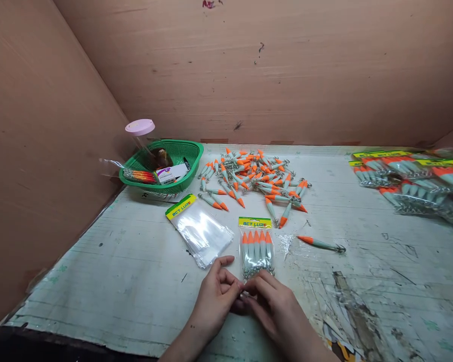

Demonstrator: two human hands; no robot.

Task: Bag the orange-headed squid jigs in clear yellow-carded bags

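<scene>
A clear plastic bag of squid jigs (257, 249) lies flat before me, its green and yellow header reading "BCT LURE". Several jigs stand side by side in it, orange noses toward the header and hooks toward me. My left hand (219, 291) is closed in a pinch at the bag's near end. Pressed against its fingertips is my right hand (270, 304), also pinching there. My fingers hide the bag's near edge. Left of it rests a stack of empty header bags (204, 234). One loose squid jig (320, 244) lies to the right.
Behind the bags spreads a pile of loose squid jigs (249, 173). A green basket (191, 173) at back left holds a pink-lidded jar (140, 127), a small box and other items. Filled packets (415, 181) are heaped at right. Board walls enclose the back and left.
</scene>
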